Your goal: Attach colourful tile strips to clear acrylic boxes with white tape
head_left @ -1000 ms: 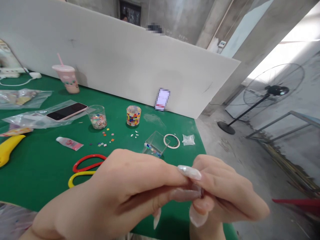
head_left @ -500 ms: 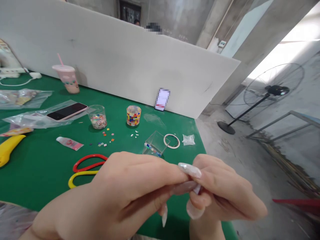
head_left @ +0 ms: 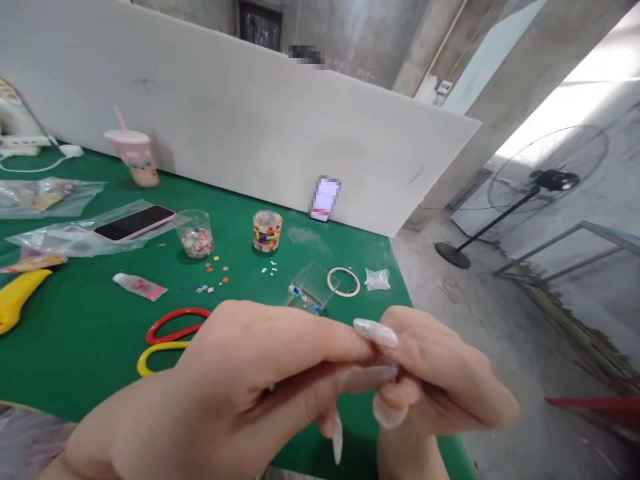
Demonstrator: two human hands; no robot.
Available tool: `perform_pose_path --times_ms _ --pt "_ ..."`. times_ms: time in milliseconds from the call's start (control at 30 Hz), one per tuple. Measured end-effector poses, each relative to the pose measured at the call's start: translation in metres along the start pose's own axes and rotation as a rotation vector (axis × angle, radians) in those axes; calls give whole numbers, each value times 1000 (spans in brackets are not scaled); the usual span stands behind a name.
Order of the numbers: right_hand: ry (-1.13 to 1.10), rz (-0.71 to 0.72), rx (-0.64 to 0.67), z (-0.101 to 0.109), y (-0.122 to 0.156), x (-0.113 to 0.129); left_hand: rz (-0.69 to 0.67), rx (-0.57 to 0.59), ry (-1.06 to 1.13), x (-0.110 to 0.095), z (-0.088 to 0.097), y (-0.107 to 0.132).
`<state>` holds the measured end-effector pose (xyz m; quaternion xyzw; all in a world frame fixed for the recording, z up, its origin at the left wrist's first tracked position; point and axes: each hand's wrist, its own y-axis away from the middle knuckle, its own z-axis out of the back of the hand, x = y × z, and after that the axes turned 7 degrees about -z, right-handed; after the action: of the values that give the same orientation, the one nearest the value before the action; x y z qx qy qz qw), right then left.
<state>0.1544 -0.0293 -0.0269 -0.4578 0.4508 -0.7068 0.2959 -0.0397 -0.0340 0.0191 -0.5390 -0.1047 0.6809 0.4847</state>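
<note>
Over the near edge of the table, my left hand point(head_left: 265, 360) and my right hand point(head_left: 445, 373) meet at the fingertips. Both are closed in a pinch; whatever lies between the fingers is too small and covered to name. Just beyond them is a clear square box point(head_left: 316, 280) with a row of coloured tiles along its lower edge. Partly behind my left wrist lie scissors point(head_left: 177, 334) with one red and one yellow handle; their blades are hidden. A cup covered in coloured tiles point(head_left: 267, 237) and a clear cup of loose tiles point(head_left: 197, 241) stand farther back.
Loose tiles point(head_left: 225, 280) and a small tube point(head_left: 140, 287) lie left of centre. A white ring point(head_left: 356, 288) and a small clear packet point(head_left: 377, 279) sit to the right. A phone point(head_left: 325, 198) leans on the white partition point(head_left: 240, 120). A pink cup point(head_left: 135, 160) and yellow tool point(head_left: 20, 300) are left.
Both hands have shifted slightly, the right one a little to the left. A small pale piece that showed between the fingertips is now almost fully covered.
</note>
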Motion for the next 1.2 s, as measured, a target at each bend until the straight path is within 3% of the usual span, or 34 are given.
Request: perform_pose_path --times_ms 233,367,467,667,900,1200 --pt "-24 -1 22 -2 0 0 -11 -14 -43 0 2 -3" --pt "-66 25 -34 -3 -2 -1 33 -10 -22 -1 1 -1" --pt "-47 -10 7 -6 -4 1 42 -5 10 -3 0 0" --pt "-108 73 -185 -17 -19 10 48 -32 -46 -5 -1 -1" --pt "-100 -51 49 -1 -2 0 -1 -59 -147 -5 -2 -2" --pt "-96 -86 82 2 2 0 23 -115 -44 2 -3 1"
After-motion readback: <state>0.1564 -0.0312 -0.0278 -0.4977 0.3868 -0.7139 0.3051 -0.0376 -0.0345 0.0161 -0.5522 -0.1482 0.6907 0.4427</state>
